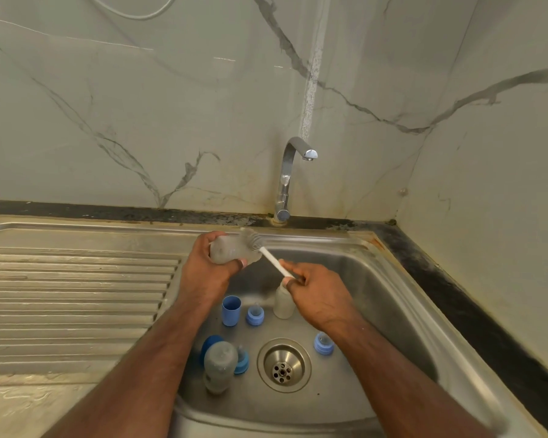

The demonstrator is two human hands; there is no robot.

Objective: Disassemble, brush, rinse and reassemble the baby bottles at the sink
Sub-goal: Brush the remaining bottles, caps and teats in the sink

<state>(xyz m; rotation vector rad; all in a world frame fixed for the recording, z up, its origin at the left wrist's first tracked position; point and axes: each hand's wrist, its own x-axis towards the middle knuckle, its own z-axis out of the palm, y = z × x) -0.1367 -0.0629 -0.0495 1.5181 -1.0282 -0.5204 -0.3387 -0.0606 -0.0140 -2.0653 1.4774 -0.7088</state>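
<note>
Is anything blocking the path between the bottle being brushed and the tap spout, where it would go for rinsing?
Nothing visible does. The left hand holds the bottle over the basin's back rim, the right hand holds the brush handle, and the spout hangs above and to the right with open air between.

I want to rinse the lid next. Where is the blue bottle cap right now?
In the head view, the blue bottle cap stands upright on the sink floor, left of centre, just left of a blue nipple ring and below the left hand.
</note>
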